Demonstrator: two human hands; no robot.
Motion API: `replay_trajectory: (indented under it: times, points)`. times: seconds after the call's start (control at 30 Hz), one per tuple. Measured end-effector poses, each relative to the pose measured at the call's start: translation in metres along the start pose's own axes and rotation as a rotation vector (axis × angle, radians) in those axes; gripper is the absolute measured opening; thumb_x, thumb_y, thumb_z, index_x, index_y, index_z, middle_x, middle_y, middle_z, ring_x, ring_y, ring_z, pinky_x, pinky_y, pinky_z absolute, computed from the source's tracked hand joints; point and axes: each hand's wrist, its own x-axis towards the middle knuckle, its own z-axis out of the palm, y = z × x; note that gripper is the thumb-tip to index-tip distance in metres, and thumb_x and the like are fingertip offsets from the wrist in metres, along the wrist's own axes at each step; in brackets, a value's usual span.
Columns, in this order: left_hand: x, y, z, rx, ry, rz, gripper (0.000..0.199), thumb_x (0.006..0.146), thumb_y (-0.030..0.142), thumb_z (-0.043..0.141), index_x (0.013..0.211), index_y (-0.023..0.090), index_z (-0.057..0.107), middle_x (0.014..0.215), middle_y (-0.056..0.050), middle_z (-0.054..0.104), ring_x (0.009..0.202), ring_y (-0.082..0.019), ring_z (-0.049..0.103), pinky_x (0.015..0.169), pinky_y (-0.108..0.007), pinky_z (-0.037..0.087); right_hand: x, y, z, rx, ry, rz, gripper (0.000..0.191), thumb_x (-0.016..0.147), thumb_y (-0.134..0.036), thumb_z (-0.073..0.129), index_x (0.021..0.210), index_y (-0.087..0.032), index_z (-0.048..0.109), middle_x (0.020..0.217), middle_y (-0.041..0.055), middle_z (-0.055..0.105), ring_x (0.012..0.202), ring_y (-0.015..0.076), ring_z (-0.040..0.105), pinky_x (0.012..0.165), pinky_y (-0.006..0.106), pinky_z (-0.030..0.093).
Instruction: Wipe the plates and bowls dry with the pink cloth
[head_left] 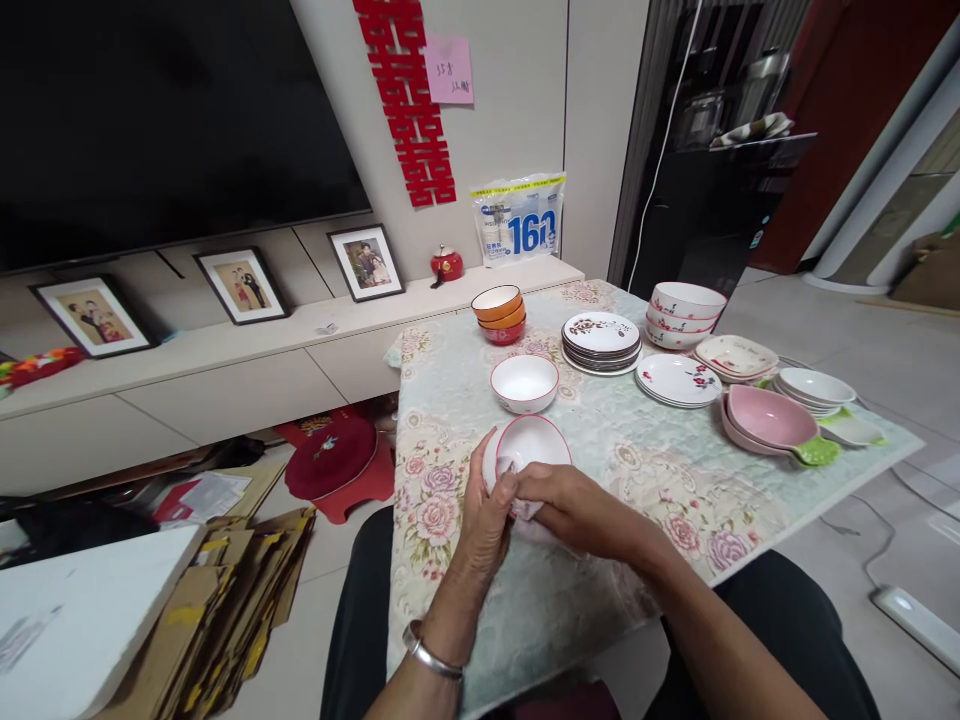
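Observation:
A white bowl with a red rim (541,440) is tilted toward me over the near part of the table. My left hand (484,500) grips its left side, thumb at the rim. In my right hand (562,500) is a pale cloth (529,508), pressed against the bowl's inner near edge; part of the cloth hangs below the fingers. Just beyond stands a similar white bowl (525,384), upright. Farther back are stacked orange and red bowls (499,314) and a stack of brown-patterned plates (601,340).
The flowered tablecloth (450,540) also bears flowered plates (679,381), tall stacked bowls (686,315), pink dishes (772,418) and small white dishes (814,388) at right. A low cabinet (300,345) with framed photos runs behind. Folded cardboard (225,610) and a red stool (341,475) are at left.

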Motion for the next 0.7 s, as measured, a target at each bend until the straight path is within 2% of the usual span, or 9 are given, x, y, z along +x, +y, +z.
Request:
replay_trajectory:
  times: [0.13, 0.2, 0.3, 0.4, 0.47, 0.53, 0.63, 0.7]
  points:
    - [0.002, -0.001, -0.003, 0.036, -0.057, 0.029, 0.069, 0.076, 0.048, 0.074, 0.137, 0.024, 0.051, 0.136, -0.011, 0.059, 0.130, -0.029, 0.053, 0.107, -0.038, 0.040, 0.010, 0.006, 0.018, -0.138, 0.160, -0.024, 0.030, 0.089, -0.005, 0.047, 0.111, -0.017, 0.064, 0.122, 0.0119, 0.061, 0.114, 0.0212, 0.057, 0.095, 0.035, 0.049]
    - [0.002, 0.000, -0.003, 0.058, -0.084, 0.054, 0.068, 0.076, 0.047, 0.074, 0.136, 0.023, 0.053, 0.139, -0.012, 0.058, 0.132, -0.030, 0.051, 0.111, -0.041, 0.037, 0.011, 0.007, 0.020, -0.276, 0.198, 0.003, 0.029, 0.091, -0.008, 0.048, 0.116, -0.014, 0.062, 0.125, 0.0149, 0.059, 0.119, 0.0238, 0.054, 0.099, 0.039, 0.047]
    - [0.000, 0.003, -0.001, 0.109, -0.072, 0.086, 0.069, 0.073, 0.044, 0.077, 0.135, 0.023, 0.055, 0.140, -0.012, 0.058, 0.132, -0.032, 0.050, 0.112, -0.043, 0.036, 0.010, 0.005, 0.017, -0.498, 0.179, 0.169, 0.026, 0.092, -0.008, 0.046, 0.111, -0.011, 0.063, 0.118, 0.0168, 0.061, 0.114, 0.0269, 0.055, 0.097, 0.040, 0.046]
    - [-0.002, 0.002, -0.001, 0.176, -0.040, 0.111, 0.073, 0.071, 0.042, 0.079, 0.136, 0.023, 0.054, 0.139, -0.011, 0.058, 0.131, -0.032, 0.050, 0.112, -0.043, 0.036, 0.008, -0.001, 0.014, -0.588, 0.096, 0.358, 0.020, 0.089, -0.006, 0.047, 0.097, -0.012, 0.065, 0.104, 0.0156, 0.064, 0.100, 0.0267, 0.059, 0.084, 0.036, 0.048]
    - [-0.002, 0.001, -0.002, 0.205, -0.022, 0.121, 0.075, 0.070, 0.042, 0.079, 0.138, 0.023, 0.053, 0.138, -0.011, 0.059, 0.130, -0.033, 0.051, 0.112, -0.043, 0.037, 0.007, -0.004, 0.012, -0.516, 0.039, 0.383, 0.015, 0.087, -0.009, 0.051, 0.089, -0.012, 0.065, 0.097, 0.0141, 0.065, 0.090, 0.0245, 0.060, 0.077, 0.033, 0.046]
    - [-0.001, 0.000, -0.004, 0.229, -0.026, 0.122, 0.075, 0.072, 0.042, 0.077, 0.140, 0.024, 0.051, 0.136, -0.010, 0.059, 0.129, -0.033, 0.051, 0.111, -0.043, 0.037, 0.007, -0.004, 0.012, -0.327, 0.018, 0.311, 0.012, 0.086, -0.011, 0.052, 0.085, -0.014, 0.064, 0.089, 0.0091, 0.066, 0.081, 0.0203, 0.060, 0.074, 0.030, 0.044]
    - [0.000, 0.002, -0.005, 0.268, -0.065, 0.140, 0.071, 0.073, 0.042, 0.076, 0.138, 0.022, 0.053, 0.134, -0.011, 0.061, 0.127, -0.032, 0.053, 0.109, -0.042, 0.038, 0.008, 0.001, 0.013, 0.044, 0.119, 0.171, 0.014, 0.086, -0.010, 0.050, 0.089, -0.016, 0.063, 0.084, 0.0013, 0.066, 0.075, 0.0148, 0.057, 0.070, 0.024, 0.043]
    - [0.001, 0.003, -0.005, 0.264, -0.066, 0.150, 0.071, 0.071, 0.042, 0.077, 0.136, 0.021, 0.055, 0.133, -0.011, 0.061, 0.126, -0.032, 0.054, 0.108, -0.040, 0.040, 0.008, 0.007, 0.013, 0.191, 0.171, 0.121, 0.017, 0.086, -0.010, 0.048, 0.093, -0.016, 0.063, 0.085, -0.0005, 0.065, 0.074, 0.0134, 0.056, 0.068, 0.023, 0.043]
